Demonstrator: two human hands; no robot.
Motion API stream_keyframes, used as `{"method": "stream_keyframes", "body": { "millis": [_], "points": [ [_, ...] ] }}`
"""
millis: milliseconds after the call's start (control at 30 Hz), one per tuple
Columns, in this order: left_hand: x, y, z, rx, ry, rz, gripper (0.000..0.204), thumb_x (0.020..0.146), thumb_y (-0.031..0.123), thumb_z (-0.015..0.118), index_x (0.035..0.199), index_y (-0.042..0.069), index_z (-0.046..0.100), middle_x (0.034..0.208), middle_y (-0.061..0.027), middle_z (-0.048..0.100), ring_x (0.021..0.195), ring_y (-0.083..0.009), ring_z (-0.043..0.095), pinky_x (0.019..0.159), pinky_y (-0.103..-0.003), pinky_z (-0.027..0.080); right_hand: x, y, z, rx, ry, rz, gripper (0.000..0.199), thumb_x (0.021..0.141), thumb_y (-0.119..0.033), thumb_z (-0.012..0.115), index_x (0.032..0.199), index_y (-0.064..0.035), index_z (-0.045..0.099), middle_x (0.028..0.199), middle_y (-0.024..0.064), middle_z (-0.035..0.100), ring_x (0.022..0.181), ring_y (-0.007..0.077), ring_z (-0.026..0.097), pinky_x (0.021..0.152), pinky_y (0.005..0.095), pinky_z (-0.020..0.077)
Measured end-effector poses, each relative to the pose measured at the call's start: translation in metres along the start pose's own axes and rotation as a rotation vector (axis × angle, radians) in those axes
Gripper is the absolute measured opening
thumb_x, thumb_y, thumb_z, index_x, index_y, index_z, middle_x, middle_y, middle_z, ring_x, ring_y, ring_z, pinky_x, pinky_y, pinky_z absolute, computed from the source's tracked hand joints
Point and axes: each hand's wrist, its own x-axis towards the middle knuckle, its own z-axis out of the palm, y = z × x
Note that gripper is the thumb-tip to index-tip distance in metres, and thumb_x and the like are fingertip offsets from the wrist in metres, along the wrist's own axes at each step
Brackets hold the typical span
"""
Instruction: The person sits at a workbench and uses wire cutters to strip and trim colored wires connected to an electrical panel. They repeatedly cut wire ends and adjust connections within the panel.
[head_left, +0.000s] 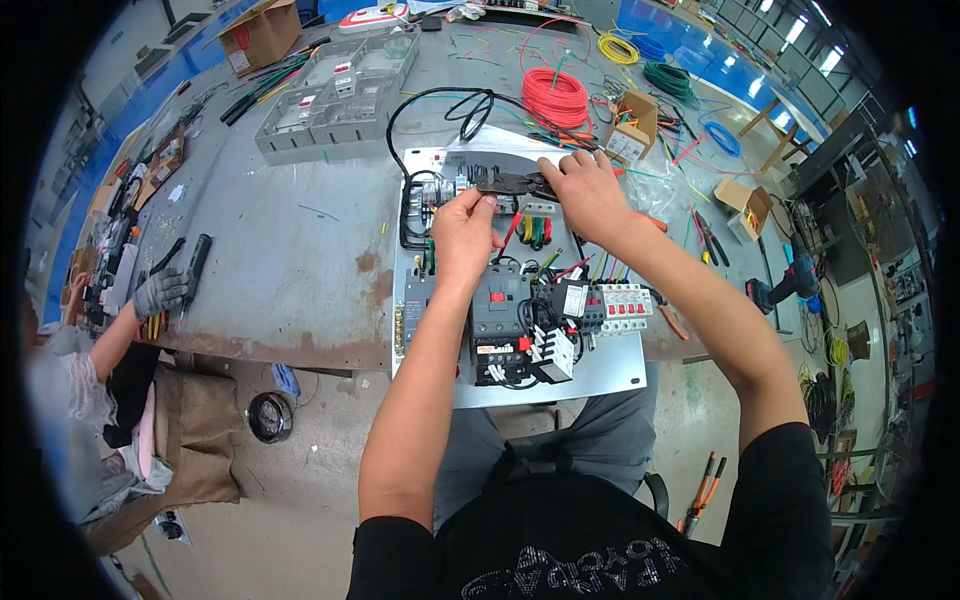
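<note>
Wiring step, frame centre | left hand (466, 225) pinching wire end at panel (610, 375) | right hand (585, 190) gripping crimping pliers (510, 183) | next: needing steady alignment, judging by pose

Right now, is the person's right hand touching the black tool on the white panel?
Touching. The head view shows the right hand lying over the black tool, fingers wrapped on its handle above the white panel.

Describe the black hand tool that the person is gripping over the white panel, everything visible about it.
The black hand tool looks like pliers or a crimper, dark metal with black handles. It lies roughly level across the top of the white mounting panel. The right hand grips its handle end from above; the left hand pinches something small at its jaw end, beside a grey component. Whether the jaws are closed cannot be told.
</note>
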Motion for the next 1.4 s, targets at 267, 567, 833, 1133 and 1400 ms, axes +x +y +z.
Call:
{"method": "stream_keyframes", "body": {
  "millis": [267,567,833,1133,1400],
  "points": [
    [-0.003,0.002,-0.002,-0.003,-0.008,0.011,0.022,0.104,0.017,0.062,0.108,-0.001,0.074,0.095,-0.0073,0.073,0.054,-0.0102,0.060,0.049,-0.026,0.045,0.002,0.012,0.004,0.061,-0.011,-0.045,0.036,0.083,-0.008,0.068,0.118,-0.0027,0.062,0.105,0.0140,0.069,0.114,0.0353,0.063,0.095,0.0514,0.0468],
    [-0.025,0.027,-0.012,0.323,0.106,0.158,0.045,0.105,0.018,0.060,0.141,-0.010,0.057,0.115,-0.0167,0.072,0.081,-0.0206,0.077,0.059,-0.028,0.059,0.008,0.018,-0.012,0.311,-0.277,0.047,0.033,0.087,-0.013,0.062,0.119,-0.0022,0.063,0.107,0.0216,0.072,0.103,0.0402,0.071,0.092,0.0556,0.0527],
    [0.006,0.149,0.212,1.279,-0.768,0.306,0.094,0.070,0.065,0.085,0.136,0.000,0.066,0.129,-0.0228,0.071,0.120,-0.0379,0.068,0.102,-0.047,0.054,-0.016,0.045,0.012,0.350,-0.166,0.035,0.043,0.092,-0.044,0.063,0.119,-0.0109,0.062,0.107,0.0170,0.071,0.104,0.0348,0.072,0.087,0.0503,0.0535],
    [0.044,0.101,0.238,1.515,-0.805,-0.070,0.059,0.069,0.045,0.085,0.119,0.013,0.080,0.127,-0.0158,0.074,0.117,-0.0338,0.072,0.098,-0.045,0.057,0.005,0.040,-0.009,0.420,-0.433,0.069,0.052,0.087,-0.043,0.069,0.123,-0.0063,0.061,0.105,0.0201,0.073,0.103,0.0392,0.073,0.086,0.0510,0.0559],
    [0.072,0.054,0.251,1.434,-0.929,0.351,0.038,0.071,0.026,0.076,0.101,0.005,0.082,0.114,-0.0181,0.077,0.105,-0.0346,0.075,0.089,-0.045,0.060,0.012,0.042,0.002,0.518,-0.506,0.083,0.054,0.084,-0.042,0.072,0.127,-0.0114,0.062,0.099,0.0186,0.074,0.098,0.0406,0.073,0.083,0.0517,0.0557]
  ]
}}
